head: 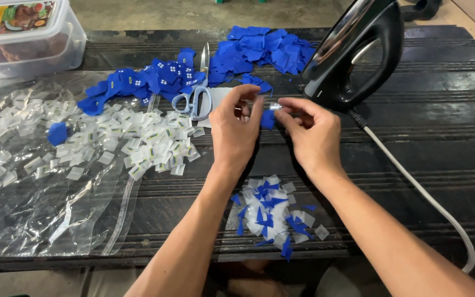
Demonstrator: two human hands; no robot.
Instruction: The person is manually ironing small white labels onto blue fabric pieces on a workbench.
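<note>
My left hand (236,125) and my right hand (313,132) meet above the dark wooden table (413,143), both pinching one small blue fabric label (268,119). A thin shiny piece (273,105) shows between the fingertips just above it; I cannot tell what it is. Below my wrists lies a small heap of white and blue scraps (273,212). Blue labels lie in two piles, one at the back centre (265,50) and one at the left (138,85).
A black iron (358,55) stands upright just right of my hands, its grey cord (424,192) trailing to the front right. Scissors (196,93) lie beside the blue piles. Several white labels (138,146) rest on clear plastic bags (39,209). A lidded plastic box (26,36) sits far left.
</note>
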